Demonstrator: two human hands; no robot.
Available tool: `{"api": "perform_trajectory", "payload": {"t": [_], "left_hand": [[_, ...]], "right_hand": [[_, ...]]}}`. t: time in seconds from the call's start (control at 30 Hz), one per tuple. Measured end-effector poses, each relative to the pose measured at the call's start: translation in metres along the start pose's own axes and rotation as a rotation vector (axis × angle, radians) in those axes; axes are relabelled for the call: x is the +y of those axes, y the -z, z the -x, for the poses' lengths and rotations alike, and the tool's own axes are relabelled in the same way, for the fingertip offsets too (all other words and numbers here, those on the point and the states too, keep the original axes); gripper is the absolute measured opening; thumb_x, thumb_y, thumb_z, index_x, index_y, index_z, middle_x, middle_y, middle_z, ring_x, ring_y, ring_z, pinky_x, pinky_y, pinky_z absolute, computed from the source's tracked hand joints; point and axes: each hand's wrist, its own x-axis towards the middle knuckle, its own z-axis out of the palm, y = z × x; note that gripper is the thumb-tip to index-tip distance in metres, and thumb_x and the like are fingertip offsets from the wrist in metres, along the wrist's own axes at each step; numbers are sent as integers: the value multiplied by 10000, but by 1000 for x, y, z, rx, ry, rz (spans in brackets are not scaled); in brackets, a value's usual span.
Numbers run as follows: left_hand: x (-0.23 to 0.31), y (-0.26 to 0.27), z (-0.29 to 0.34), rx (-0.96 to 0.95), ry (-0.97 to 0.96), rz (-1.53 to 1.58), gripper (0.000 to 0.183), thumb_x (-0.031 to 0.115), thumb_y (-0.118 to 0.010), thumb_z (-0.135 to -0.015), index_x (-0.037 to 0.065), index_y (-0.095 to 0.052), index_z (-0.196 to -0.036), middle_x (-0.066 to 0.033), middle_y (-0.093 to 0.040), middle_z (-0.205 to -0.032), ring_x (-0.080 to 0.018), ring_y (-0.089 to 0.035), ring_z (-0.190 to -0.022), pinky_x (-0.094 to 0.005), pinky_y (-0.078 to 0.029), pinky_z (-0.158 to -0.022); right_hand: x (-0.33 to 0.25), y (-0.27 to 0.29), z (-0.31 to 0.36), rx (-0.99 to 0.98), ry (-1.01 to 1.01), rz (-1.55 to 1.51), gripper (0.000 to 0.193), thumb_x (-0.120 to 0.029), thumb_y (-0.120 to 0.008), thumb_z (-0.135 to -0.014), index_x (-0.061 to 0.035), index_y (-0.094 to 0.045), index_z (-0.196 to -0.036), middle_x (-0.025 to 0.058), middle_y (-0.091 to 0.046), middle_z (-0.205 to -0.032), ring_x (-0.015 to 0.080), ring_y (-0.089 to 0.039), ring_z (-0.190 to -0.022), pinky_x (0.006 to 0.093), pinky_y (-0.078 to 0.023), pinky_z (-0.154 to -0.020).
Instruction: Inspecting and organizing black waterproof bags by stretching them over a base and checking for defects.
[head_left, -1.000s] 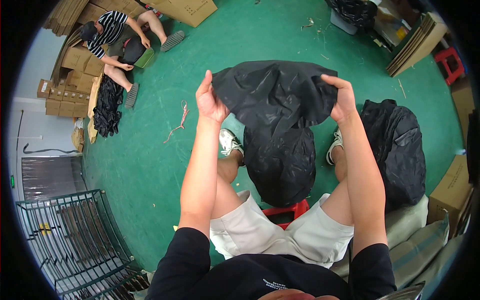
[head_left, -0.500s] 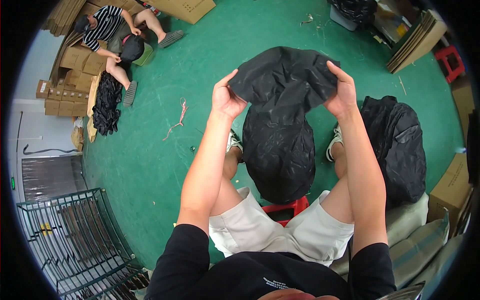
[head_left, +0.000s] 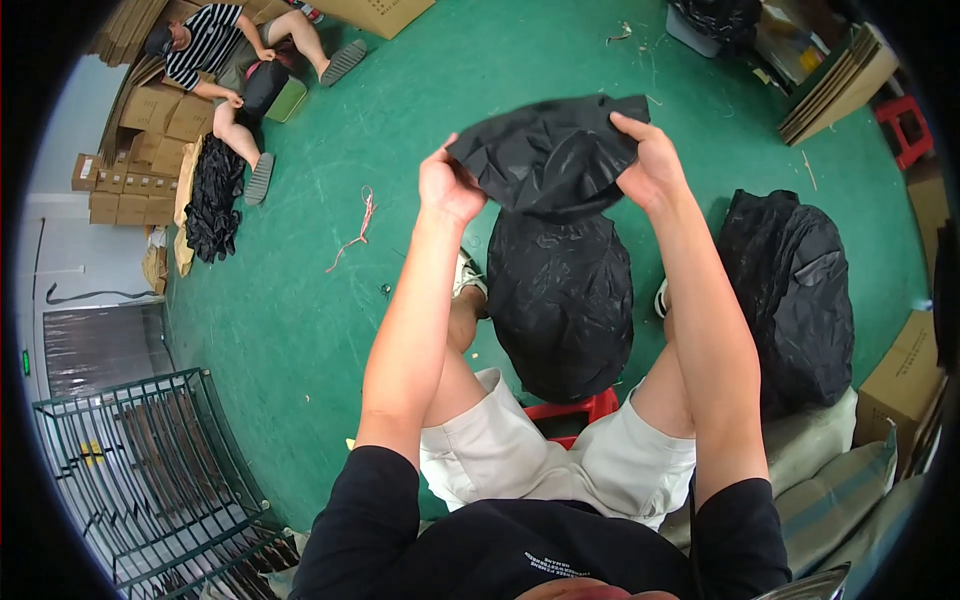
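Note:
A piece of thin black fabric [head_left: 550, 150] is stretched between my two hands in front of me, creased and slightly shiny. My left hand [head_left: 451, 187] grips its left edge, and my right hand [head_left: 652, 165] pinches the right edge, thumb on top. Just below hangs or rests a rounded bulk of black fabric [head_left: 560, 310] between my knees, above a red stool [head_left: 575, 415]. Whether the held piece joins this bulk is hidden by its lower fold. To the right lies a larger heap of black fabric [head_left: 785, 295].
Full woven sacks [head_left: 830, 495] and a cardboard box [head_left: 900, 370] stand at my right. A person [head_left: 215, 50] sits far left, handling black fabric near stacked cartons [head_left: 130, 195]. A dark metal rack [head_left: 150, 470] stands near left. Pink string [head_left: 360, 230] lies on the green floor.
My right hand has moved left, closer to my left hand, so the fabric is less widely spread. The piece between the hands has shifted left and bunched up.

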Motion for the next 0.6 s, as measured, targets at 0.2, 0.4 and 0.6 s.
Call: {"api": "perform_trajectory", "payload": {"t": [0.2, 0.4, 0.6], "left_hand": [[35, 11, 24, -337, -104, 142, 400, 245, -420, -981, -41, -572, -1216, -190, -603, -1262, -336, -574, -1169, -469, -426, -1048], [-6, 54, 15, 167, 3, -12, 336, 192, -445, -933, -17, -563, -1168, -155, -636, -1179, -295, -621, -1076, -451, -479, -977], [-101, 205, 35, 439, 210, -232, 366, 264, -414, -983, 27, -538, -1233, -121, -612, -1254, -318, -585, -1132, -510, -454, -981]], "right_hand": [[5, -14, 7, -111, 124, 91, 209, -101, -574, -945, 24, -564, -1112, 121, -660, -1055, 241, -656, -942, 403, -534, -878], [56, 45, 6, 230, -37, 663, 274, -224, -614, -930, -25, -574, -1113, 90, -656, -1026, 205, -639, -872, 360, -510, -718], [119, 179, 27, 430, -262, 1119, 312, -233, -605, -934, 31, -542, -1088, 99, -594, -666, 188, -563, -460, 337, -392, -370]]}}
